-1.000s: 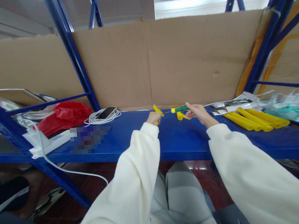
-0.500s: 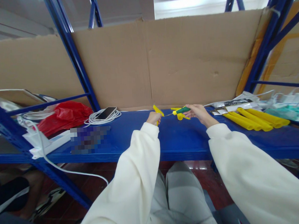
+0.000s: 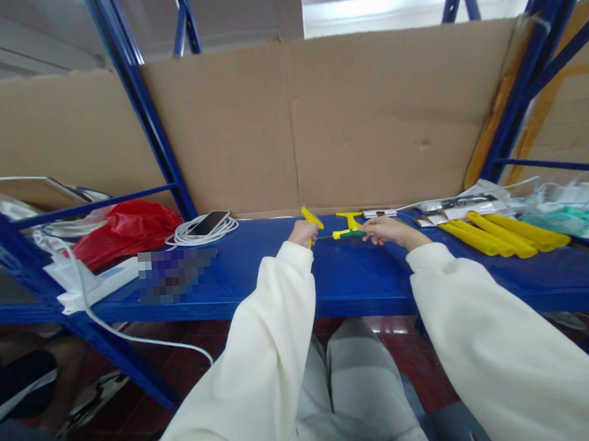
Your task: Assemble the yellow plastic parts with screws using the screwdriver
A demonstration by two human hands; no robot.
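Note:
My left hand point(image 3: 304, 233) is closed around a yellow plastic piece point(image 3: 311, 217), whose slanted top bar sticks out above the fingers. To the right, a screwdriver point(image 3: 346, 234) with a green and yellow handle lies level at the blue shelf, its thin shaft toward my left hand. My right hand point(image 3: 387, 231) is at the handle's rear end with its fingers apart; whether a fingertip still touches the handle is hard to tell. Just behind the screwdriver is another yellow T-shaped piece point(image 3: 350, 218).
Yellow tubes point(image 3: 505, 234) and packets point(image 3: 458, 205) lie on the right of the blue shelf point(image 3: 362, 276). On the left are a phone point(image 3: 209, 222) on a coiled white cable point(image 3: 178, 237), and a red plastic bag point(image 3: 130, 230). Cardboard point(image 3: 358, 123) stands behind.
The screwdriver has come down and slightly left, and my right hand's grip on it has loosened. The other yellow piece is now less covered. My left hand stays put.

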